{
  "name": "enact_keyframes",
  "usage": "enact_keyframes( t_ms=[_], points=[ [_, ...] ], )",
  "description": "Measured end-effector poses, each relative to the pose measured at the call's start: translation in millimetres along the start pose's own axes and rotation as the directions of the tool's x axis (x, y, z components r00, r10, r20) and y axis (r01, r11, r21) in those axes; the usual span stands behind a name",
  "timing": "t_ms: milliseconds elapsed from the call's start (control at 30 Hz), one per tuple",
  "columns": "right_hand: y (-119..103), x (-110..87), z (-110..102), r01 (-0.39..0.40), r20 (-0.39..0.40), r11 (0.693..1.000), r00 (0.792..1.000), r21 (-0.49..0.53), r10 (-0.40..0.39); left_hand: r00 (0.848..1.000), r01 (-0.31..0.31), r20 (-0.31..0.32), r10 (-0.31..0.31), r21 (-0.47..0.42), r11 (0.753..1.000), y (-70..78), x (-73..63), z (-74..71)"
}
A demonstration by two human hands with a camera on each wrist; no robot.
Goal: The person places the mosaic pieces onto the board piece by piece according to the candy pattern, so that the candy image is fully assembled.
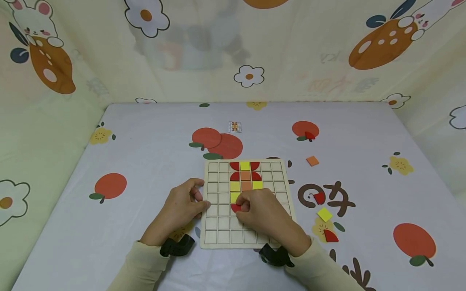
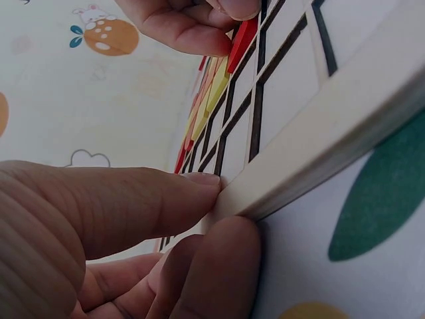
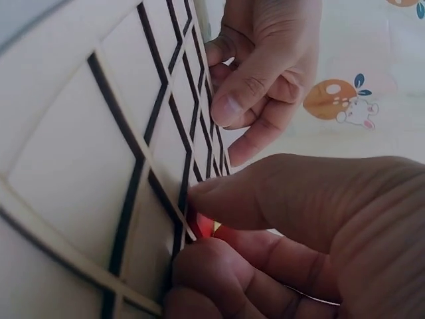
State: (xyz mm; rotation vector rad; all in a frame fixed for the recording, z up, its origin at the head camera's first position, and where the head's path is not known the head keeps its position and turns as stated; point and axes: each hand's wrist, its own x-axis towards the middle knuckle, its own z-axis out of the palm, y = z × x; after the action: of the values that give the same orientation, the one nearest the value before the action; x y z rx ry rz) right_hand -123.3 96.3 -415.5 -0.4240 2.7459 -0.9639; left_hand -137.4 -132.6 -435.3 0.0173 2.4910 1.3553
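A wooden grid board (image 1: 217,236) lies on the table in the head view. Red quarter-round pieces, yellow squares (image 1: 234,186) and orange squares (image 1: 246,176) fill several cells of its upper middle columns. My left hand (image 1: 180,206) holds the board's left edge, the thumb on the rim and a finger against the side. With thumb and fingers, my right hand (image 1: 265,212) pinches a red quarter-round piece (image 1: 236,207) at a cell just below a yellow square. In the right wrist view that red piece (image 3: 202,224) is partly hidden by the fingertips. The right hand also covers some cells beside it.
Right of the board lie a loose orange square (image 1: 312,161), a yellow square (image 1: 324,214) and red quarter-round pieces (image 1: 331,236). A small pattern card (image 1: 234,127) lies beyond the board. Printed cloth covers the table, and a patterned curtain (image 1: 204,89) hangs behind it.
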Motion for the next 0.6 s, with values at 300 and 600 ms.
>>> enact_keyframes(
  t_ms=[300,600],
  points=[
    [20.0,3.3,-28.3,-0.034,-0.106,0.999,0.994,-0.032,0.03,1.0,-0.002,-0.001,0.002,-0.005,1.0,0.5,-0.4,0.1],
    [82.6,11.6,-91.2,-0.264,-0.254,0.961,0.938,-0.088,0.234,1.0,0.008,-0.007,-0.008,0.009,1.0,-0.4,0.2,1.2]
  ],
)
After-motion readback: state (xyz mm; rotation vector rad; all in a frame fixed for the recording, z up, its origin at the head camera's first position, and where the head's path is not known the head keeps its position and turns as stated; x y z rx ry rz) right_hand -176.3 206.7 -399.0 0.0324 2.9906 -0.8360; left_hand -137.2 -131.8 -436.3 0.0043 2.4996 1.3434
